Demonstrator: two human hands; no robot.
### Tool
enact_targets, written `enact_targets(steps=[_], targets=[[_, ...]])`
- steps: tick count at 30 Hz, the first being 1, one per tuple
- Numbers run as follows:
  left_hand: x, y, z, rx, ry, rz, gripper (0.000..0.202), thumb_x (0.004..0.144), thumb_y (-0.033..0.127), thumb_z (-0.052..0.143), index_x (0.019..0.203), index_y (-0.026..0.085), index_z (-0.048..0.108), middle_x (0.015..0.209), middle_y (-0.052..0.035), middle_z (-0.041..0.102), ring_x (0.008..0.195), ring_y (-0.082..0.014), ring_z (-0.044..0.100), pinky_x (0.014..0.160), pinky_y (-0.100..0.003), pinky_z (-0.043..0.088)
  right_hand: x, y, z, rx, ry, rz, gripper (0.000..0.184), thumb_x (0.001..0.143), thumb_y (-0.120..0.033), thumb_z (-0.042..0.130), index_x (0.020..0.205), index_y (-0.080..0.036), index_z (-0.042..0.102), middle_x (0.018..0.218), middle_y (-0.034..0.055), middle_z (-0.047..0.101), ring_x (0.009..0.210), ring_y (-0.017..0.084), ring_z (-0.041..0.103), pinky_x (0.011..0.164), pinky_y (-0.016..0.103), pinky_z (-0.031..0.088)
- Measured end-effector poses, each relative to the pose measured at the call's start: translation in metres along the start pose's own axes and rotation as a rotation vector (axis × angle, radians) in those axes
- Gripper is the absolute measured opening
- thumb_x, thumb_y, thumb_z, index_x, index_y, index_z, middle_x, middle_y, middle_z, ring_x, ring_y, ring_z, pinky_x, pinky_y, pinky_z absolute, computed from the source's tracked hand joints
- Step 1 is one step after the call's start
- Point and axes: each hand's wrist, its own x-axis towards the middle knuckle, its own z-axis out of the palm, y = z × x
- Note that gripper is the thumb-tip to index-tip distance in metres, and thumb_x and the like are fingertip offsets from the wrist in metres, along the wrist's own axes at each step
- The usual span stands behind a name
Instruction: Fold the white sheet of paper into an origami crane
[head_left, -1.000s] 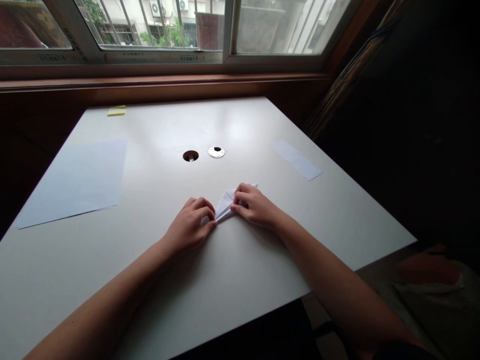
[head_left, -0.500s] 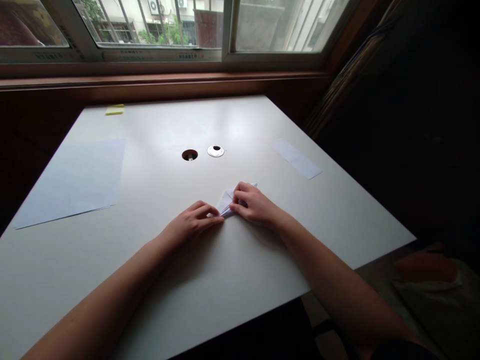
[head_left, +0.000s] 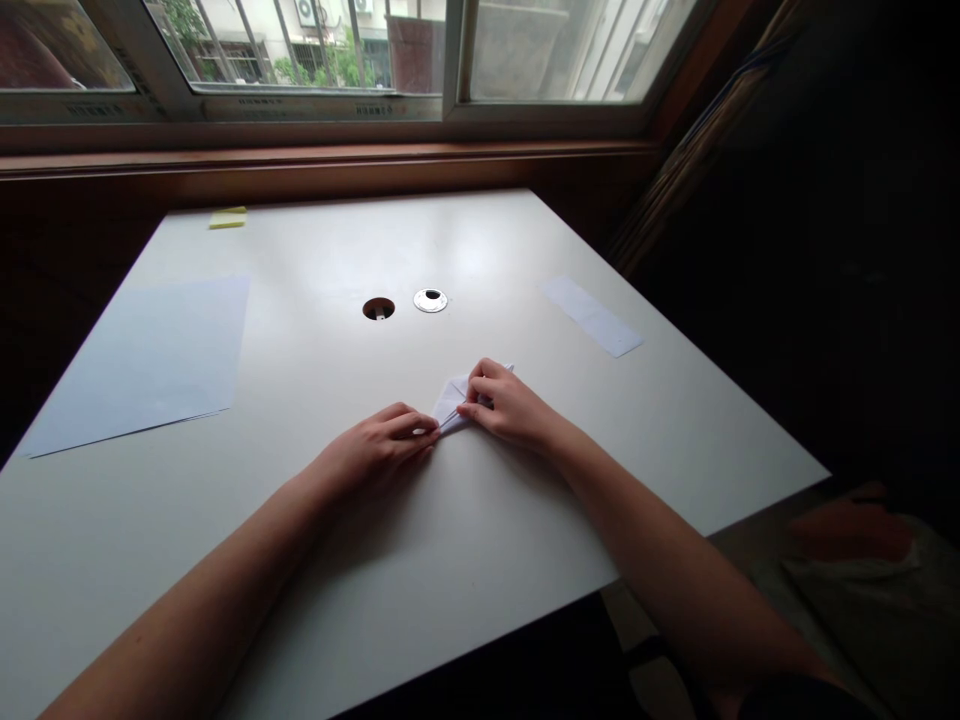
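Note:
A small folded white paper [head_left: 451, 402] lies on the white table [head_left: 465, 540], in the middle near me. My left hand [head_left: 375, 450] rests flat beside its near-left tip, fingers stretched out and pressed down on that end. My right hand [head_left: 506, 405] covers the paper's right part, fingers curled and pinching its folded edge. Most of the paper is hidden under the two hands; only a pointed white flap shows between them.
A stack of white sheets [head_left: 142, 360] lies at the left. A narrow paper strip [head_left: 592, 316] lies at the right. A yellow sticky pad [head_left: 227, 217] sits at the far left corner. A cable hole [head_left: 379, 308] and its round cap [head_left: 430, 299] are mid-table. The window is beyond.
My left hand went from a curled fist to flat, stretched fingers on the paper's left tip. My right hand stayed on the paper with a slight shift.

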Motion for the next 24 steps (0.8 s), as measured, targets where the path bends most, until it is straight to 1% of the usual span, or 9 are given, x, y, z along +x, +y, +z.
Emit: enact_targets(steps=[6,13,16,19,24], targets=[[0.0,-0.002,-0.001,-0.068,0.023,-0.001,0.028,0.097,0.015,0.053,0.117,0.024,0.07,0.117,-0.0059,0.072,0.103,-0.0191,0.065,0.089,-0.033,0.059,0.0,0.0,-0.001,-0.001,-0.006,0.03,0.015,0.088,-0.028,0.067,0.077,-0.019,0.062,0.096,0.0044,0.055,0.086,0.018,0.055,0.078,0.033,0.045],[-0.004,-0.007,-0.002,-0.147,0.044,-0.011,0.025,0.095,0.02,0.056,0.112,0.026,0.073,0.113,-0.0059,0.074,0.1,-0.019,0.068,0.089,-0.034,0.06,0.002,0.001,-0.001,0.004,-0.019,0.043,0.016,0.087,-0.031,0.067,0.078,-0.019,0.061,0.096,0.0042,0.056,0.085,0.018,0.055,0.075,0.033,0.045],[-0.005,-0.009,-0.005,-0.197,0.032,-0.018,0.024,0.093,0.02,0.058,0.11,0.026,0.074,0.113,-0.0058,0.075,0.1,-0.0193,0.069,0.088,-0.034,0.06,0.002,0.002,-0.001,0.004,-0.031,0.053,0.016,0.087,-0.031,0.067,0.078,-0.019,0.061,0.096,0.0037,0.056,0.085,0.017,0.055,0.075,0.033,0.045],[-0.005,-0.011,-0.01,-0.261,0.008,-0.025,0.026,0.093,0.019,0.057,0.11,0.025,0.074,0.114,-0.007,0.075,0.103,-0.021,0.069,0.09,-0.036,0.06,0.002,0.004,-0.002,0.008,-0.04,0.043,0.016,0.087,-0.031,0.067,0.078,-0.019,0.062,0.097,0.0039,0.056,0.084,0.017,0.054,0.075,0.033,0.044],[-0.004,-0.015,-0.017,-0.384,-0.003,-0.054,0.025,0.095,0.023,0.053,0.108,0.023,0.075,0.113,-0.0102,0.075,0.104,-0.0224,0.071,0.091,-0.036,0.06,0.002,0.006,-0.004,0.02,-0.049,0.02,0.015,0.085,-0.031,0.069,0.078,-0.019,0.063,0.096,0.0042,0.056,0.086,0.018,0.054,0.076,0.033,0.045]])
